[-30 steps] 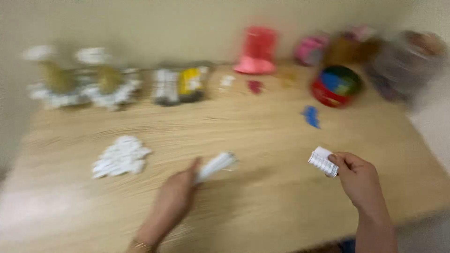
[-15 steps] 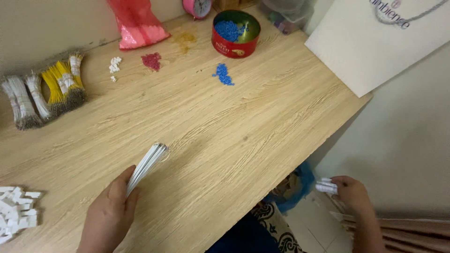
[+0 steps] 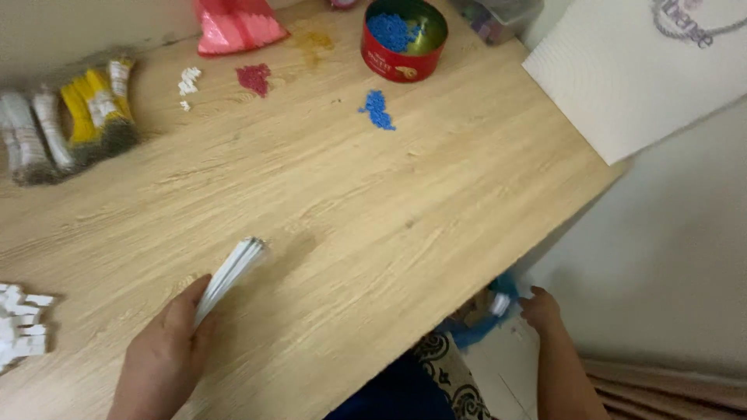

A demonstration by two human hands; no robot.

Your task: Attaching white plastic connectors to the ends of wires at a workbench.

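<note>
My left hand [image 3: 165, 354] rests on the wooden table [image 3: 373, 210] and holds a flat bundle of white strips [image 3: 230, 272] that points up and to the right. My right hand [image 3: 542, 309] is off the table's right edge, down near the floor, next to a blue container [image 3: 484, 320] below the edge. That hand is blurred, and whether it holds anything is unclear. A heap of small white pieces [image 3: 17, 325] lies at the left edge, beside my left hand.
A red tin of blue beads [image 3: 405, 31] stands at the back, with a small blue bead pile [image 3: 378, 109] before it. A pink bag [image 3: 233, 23], red grains [image 3: 254, 76], white bits [image 3: 187, 80] and yellow and white bundles [image 3: 70, 117] lie at the back left. A white bag [image 3: 638, 70] is at the right.
My right hand has dropped off the table's edge toward the floor with its small white piece. The view has tilted right and down. My left hand keeps its bundle.
</note>
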